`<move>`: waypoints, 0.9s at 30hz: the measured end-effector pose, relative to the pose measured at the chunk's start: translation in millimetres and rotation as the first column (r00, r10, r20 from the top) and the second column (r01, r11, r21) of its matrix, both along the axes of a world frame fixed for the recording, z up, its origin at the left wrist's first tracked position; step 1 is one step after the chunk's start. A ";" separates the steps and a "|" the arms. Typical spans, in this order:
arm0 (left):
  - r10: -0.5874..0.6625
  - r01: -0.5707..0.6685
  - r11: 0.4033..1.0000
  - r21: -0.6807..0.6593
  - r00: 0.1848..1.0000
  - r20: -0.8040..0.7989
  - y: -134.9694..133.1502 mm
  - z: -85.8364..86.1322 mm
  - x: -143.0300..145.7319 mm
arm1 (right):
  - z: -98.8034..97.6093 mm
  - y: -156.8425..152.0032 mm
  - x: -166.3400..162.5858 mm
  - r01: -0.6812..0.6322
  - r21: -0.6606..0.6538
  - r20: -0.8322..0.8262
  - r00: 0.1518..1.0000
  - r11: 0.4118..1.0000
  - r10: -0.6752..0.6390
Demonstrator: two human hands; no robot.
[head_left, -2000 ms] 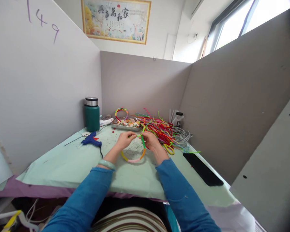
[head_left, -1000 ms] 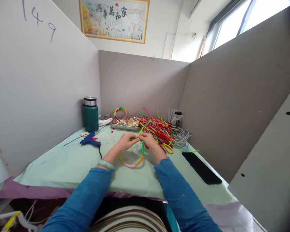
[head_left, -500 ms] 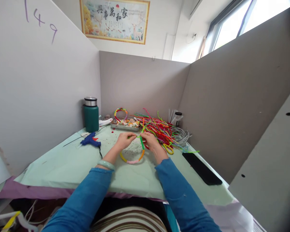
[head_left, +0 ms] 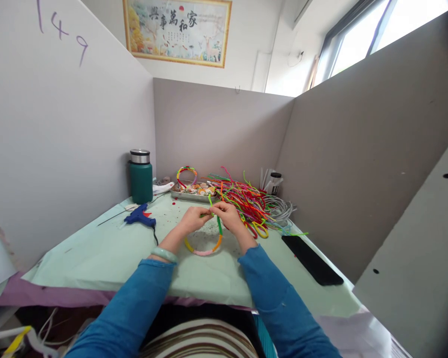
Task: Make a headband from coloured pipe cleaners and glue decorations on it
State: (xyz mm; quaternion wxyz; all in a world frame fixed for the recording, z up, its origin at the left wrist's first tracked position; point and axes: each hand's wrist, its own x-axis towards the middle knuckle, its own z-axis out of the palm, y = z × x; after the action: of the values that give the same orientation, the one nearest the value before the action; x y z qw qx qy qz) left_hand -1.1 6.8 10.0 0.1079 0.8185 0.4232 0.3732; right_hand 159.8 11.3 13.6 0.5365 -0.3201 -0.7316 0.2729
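Note:
My left hand (head_left: 194, 219) is closed in a pinch on the upper part of a ring wrapped in coloured pipe cleaners (head_left: 203, 252), with yellow, pink, orange and green sections. Fingertips of my right hand (head_left: 227, 215) meet those of the left there, pinching a light green pipe cleaner (head_left: 210, 200) whose free end sticks up above the fingers. The ring hangs below both hands, over the table. Exactly how the light green strand runs round the ring is hidden by the fingers.
A blue glue gun (head_left: 141, 215) lies left, before a green bottle (head_left: 141, 178). Behind my hands are a metal tray (head_left: 194, 197) of small pieces, a finished-looking coloured ring (head_left: 187, 167) and a pipe cleaner heap (head_left: 246, 196). A black phone-like slab (head_left: 312, 260) lies right; partitions (head_left: 224, 129) enclose the table.
My right hand has moved slightly left, up against the left fingertips. The light green strand's free end now points up farther left, and the ring has shifted a little left and down.

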 end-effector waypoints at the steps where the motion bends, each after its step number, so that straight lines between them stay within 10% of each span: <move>1: -0.021 0.021 1.000 0.001 1.000 -0.003 -0.5 0.0 0.7 | 0.0 0.4 0.2 -0.009 -0.030 -0.022 1.000 1.000 0.009; 14: -0.095 0.094 0.991 0.100 0.995 0.014 -10.4 4.6 3.7 | -1.4 2.6 1.0 -0.246 -0.387 -0.315 0.941 0.889 0.123; 27: -0.067 0.058 0.994 0.093 0.993 0.094 -9.5 5.1 2.7 | 0.2 0.7 -2.0 -0.184 -0.724 -0.300 0.952 0.665 -0.064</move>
State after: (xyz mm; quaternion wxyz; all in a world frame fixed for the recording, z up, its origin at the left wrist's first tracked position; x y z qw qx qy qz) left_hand 1.6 -2.7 15.1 0.1032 0.8163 0.3743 0.4277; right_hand 157.8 11.9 13.8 0.4540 -0.4411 -0.4762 0.6104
